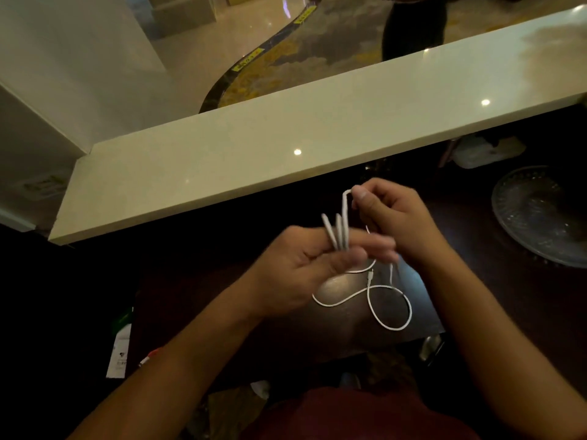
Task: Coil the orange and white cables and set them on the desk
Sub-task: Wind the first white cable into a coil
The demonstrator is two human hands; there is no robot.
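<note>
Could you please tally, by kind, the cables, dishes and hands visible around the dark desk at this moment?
White cable: 1, folded loops held up, the rest trailing on the desk
Orange cable: 0 that I can make out
Glass dish: 1
Hands: 2, left hand and right hand, both gripping the white cable
Total: 4

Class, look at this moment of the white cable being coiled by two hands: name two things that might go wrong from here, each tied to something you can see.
1. The left hand pinches several folded loops of the white cable only at their base; they fan apart above, so one may slip free.
2. The loose tail crosses itself on the dark desk, so as the right hand feeds more cable it could tighten into a knot.
</note>
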